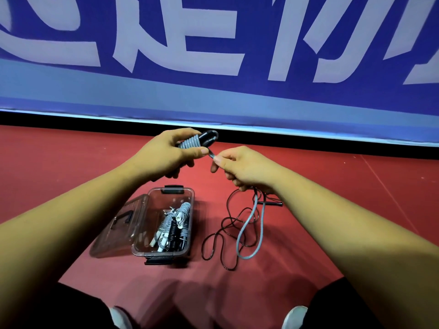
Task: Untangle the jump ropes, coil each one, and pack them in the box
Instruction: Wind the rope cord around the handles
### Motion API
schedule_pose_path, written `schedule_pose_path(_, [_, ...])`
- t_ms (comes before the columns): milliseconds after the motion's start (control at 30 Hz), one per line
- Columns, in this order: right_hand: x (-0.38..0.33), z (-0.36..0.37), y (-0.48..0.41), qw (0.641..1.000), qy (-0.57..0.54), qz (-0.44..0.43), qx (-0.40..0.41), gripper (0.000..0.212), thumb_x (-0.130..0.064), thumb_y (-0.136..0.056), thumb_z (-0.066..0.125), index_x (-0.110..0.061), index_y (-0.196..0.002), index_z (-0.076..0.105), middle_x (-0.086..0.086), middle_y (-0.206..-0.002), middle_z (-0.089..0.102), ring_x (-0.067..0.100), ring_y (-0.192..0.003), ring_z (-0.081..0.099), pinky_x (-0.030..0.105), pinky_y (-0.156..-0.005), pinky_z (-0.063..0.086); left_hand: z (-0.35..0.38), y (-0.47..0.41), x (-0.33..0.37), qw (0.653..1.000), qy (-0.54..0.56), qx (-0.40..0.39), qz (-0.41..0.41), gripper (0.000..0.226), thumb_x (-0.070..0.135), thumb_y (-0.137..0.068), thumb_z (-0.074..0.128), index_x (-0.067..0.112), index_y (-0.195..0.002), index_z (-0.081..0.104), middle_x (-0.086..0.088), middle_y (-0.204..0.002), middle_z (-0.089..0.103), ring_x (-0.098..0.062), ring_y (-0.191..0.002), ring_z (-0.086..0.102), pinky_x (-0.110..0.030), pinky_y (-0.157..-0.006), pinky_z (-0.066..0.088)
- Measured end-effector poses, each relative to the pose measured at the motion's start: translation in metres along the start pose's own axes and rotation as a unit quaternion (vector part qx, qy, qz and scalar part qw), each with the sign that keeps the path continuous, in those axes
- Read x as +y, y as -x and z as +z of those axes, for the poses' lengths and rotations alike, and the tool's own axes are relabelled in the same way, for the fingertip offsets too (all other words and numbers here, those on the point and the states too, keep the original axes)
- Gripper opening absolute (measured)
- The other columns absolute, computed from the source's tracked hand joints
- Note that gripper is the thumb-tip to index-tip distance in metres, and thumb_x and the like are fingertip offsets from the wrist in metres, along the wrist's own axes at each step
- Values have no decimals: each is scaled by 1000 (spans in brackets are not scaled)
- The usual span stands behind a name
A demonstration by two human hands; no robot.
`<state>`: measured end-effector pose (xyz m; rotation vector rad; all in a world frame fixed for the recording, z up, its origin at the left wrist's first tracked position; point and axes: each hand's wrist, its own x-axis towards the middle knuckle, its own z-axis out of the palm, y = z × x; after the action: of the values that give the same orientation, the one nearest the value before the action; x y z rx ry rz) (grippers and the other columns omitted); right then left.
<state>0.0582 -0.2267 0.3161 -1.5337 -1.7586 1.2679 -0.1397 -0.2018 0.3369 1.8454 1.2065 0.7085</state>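
My left hand (166, 153) grips black jump rope handles (207, 137) with grey rope wound round them in tight turns. My right hand (240, 167) pinches the same grey rope (249, 230) just right of the handles; the rest of it hangs down in a long loop to the floor. A thin black rope (222, 243) lies loose and looped on the floor beside that loop, its black handle (273, 203) under my right wrist. A clear plastic box (145, 233) stands open on the floor below my left hand, holding several coiled ropes (174, 225).
The box's lid (118, 224) lies flipped open to the left. The floor is red matting (320, 210). A blue banner with white lettering (213, 55) runs along the back. My knees and white shoes (294, 317) are at the bottom edge.
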Motion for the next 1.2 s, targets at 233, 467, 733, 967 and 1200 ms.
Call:
schedule_pose_path(233, [-15, 6, 4, 938, 325, -115, 35, 33, -31, -94, 58, -14, -66, 53, 3, -63, 51, 22, -59, 47, 34, -56, 35, -1, -11, -17, 963, -269, 16, 18, 31, 53, -83, 72, 38, -104, 56, 10, -77, 62, -14, -59, 61, -34, -65, 53])
schedule_pose_path(467, [-22, -2, 12, 902, 381, -175, 106, 21, -41, -91, 59, -24, -82, 68, -4, -68, 58, 22, -69, 54, 31, -62, 42, 2, -2, -11, 921, -380, -57, 69, 29, 58, -81, 64, 43, -104, 57, 12, -77, 63, -14, -73, 60, -34, -66, 51])
schedule_pose_path(733, [-25, -4, 8, 953, 225, -163, 119, 36, -33, -64, 86, -21, -81, 56, -4, -66, 61, 12, -60, 52, 33, -58, 44, 0, 3, 0, 891, -431, -117, 81, 64, 90, -63, 43, 46, -105, 64, 11, -59, 58, 0, -57, 53, -31, -59, 46])
schedule_pose_path(967, [-18, -20, 8, 991, 17, -124, -48, 18, -15, -79, 79, -5, -81, 64, -4, -54, 53, 9, -47, 40, 20, -47, 34, -10, 9, 3, 910, -351, -205, 83, 34, 62, -78, 70, 39, -105, 69, 13, -54, 57, -3, -49, 48, -18, -51, 34])
schedule_pose_path(1200, [-4, -14, -6, 979, -155, -104, -79, 11, -7, -93, 60, -5, -82, 60, 7, -59, 52, 13, -50, 33, 21, -47, 29, -13, 16, 5, 964, -46, -256, 57, 19, 44, -81, 78, 28, -87, 70, -17, -65, 55, -25, -50, 46, -26, -43, 39])
